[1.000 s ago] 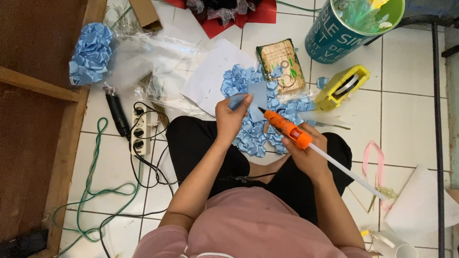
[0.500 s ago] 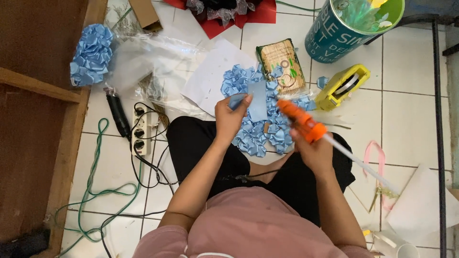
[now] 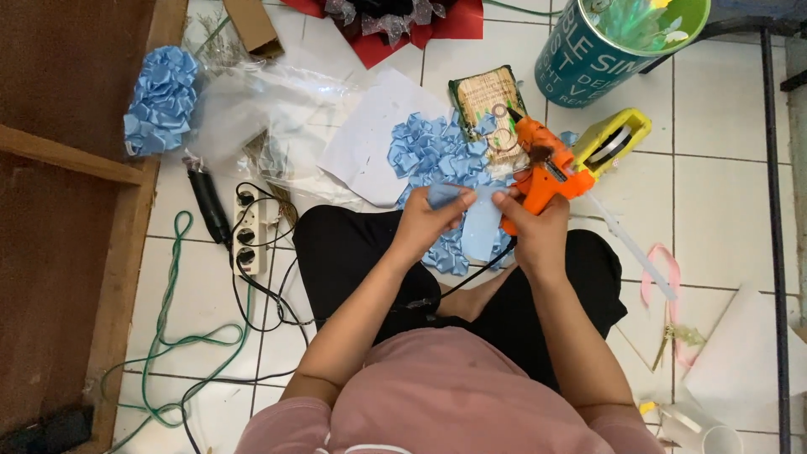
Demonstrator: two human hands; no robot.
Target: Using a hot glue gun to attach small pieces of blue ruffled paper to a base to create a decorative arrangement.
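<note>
My left hand (image 3: 426, 220) pinches one end of a light blue ribbon strip (image 3: 481, 225) held in front of my lap. My right hand (image 3: 535, 232) grips an orange glue gun (image 3: 541, 166) with its nozzle pointing up and away, and its fingers also touch the ribbon's other edge. A clear glue stick (image 3: 632, 249) sticks out behind the gun toward the lower right. Just beyond my hands lies a pile of folded blue ribbon petals (image 3: 437, 158) on the white tiled floor.
A white power strip (image 3: 249, 229) with black cords and a green cable (image 3: 172, 345) lie at left by a wooden frame (image 3: 67, 157). A blue ribbon bundle (image 3: 160, 99), clear plastic wrap, white paper (image 3: 370, 134), a yellow tape dispenser (image 3: 612, 143), a teal bucket (image 3: 595, 52) and pink ribbon (image 3: 661, 276) surround me.
My right hand swung the glue gun from pointing left across the ribbon to pointing up and away, and moved in beside my left hand on the ribbon strip.
</note>
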